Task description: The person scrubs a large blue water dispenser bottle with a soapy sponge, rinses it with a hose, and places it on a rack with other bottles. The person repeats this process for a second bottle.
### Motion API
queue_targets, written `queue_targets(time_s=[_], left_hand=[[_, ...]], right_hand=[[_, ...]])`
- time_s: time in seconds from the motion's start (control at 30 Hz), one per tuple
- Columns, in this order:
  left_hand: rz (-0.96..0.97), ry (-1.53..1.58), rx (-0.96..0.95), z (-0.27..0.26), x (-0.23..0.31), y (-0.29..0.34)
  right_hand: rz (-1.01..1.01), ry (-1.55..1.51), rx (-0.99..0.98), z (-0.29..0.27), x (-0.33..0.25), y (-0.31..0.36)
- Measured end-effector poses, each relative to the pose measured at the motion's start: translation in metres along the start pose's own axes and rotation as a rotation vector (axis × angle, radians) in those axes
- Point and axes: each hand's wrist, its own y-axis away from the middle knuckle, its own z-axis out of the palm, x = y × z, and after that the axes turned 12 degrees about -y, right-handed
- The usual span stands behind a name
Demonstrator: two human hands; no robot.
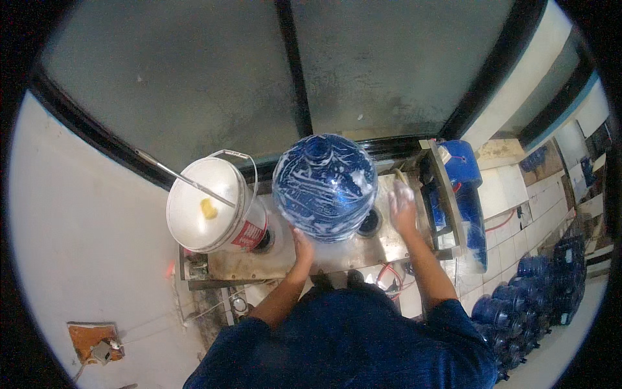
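A large blue water jug (324, 188), streaked with white suds, stands on the metal bench in front of me, its neck toward the window. My left hand (302, 247) holds the jug low on its near left side, with the fingers partly hidden by it. To the right, apart from the jug, my right hand (402, 206) is raised over the bench. Foam and blur cover its fingers, so whether they hold anything is unclear. A white bucket (188, 233) sits left of the jug; inside it are a yellow sponge (208, 209) and a long thin metal rod (184, 177).
The metal bench (350, 259) has round dark openings, one (370, 223) beside the jug. A dark-framed window (389, 71) rises behind it. Blue plastic containers (461, 165) stand right of the bench. Several blue jugs (518, 298) are grouped on the tiled floor at lower right.
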Motion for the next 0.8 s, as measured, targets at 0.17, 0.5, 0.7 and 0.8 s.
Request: queue_targets(time_s=[0.17,0.5,0.7,0.8], left_hand=[[-0.305,-0.093,-0.056,-0.006,-0.032,0.029],[-0.122,-0.502,-0.123,-0.003,-0.047,0.069],[-0.214,-0.321,0.162,-0.006,-0.002,0.102],[-0.151,-0.359,0.091,-0.008,0.003,0.089]], right_hand=[[0.360,0.266,-0.002,0.004,0.123,-0.079],[0.597,0.127,-0.241,0.024,0.309,-0.135],[0.625,-0.726,-0.280,-0.047,0.113,-0.062],[0.612,-1.090,-0.465,-0.099,0.127,-0.025]])
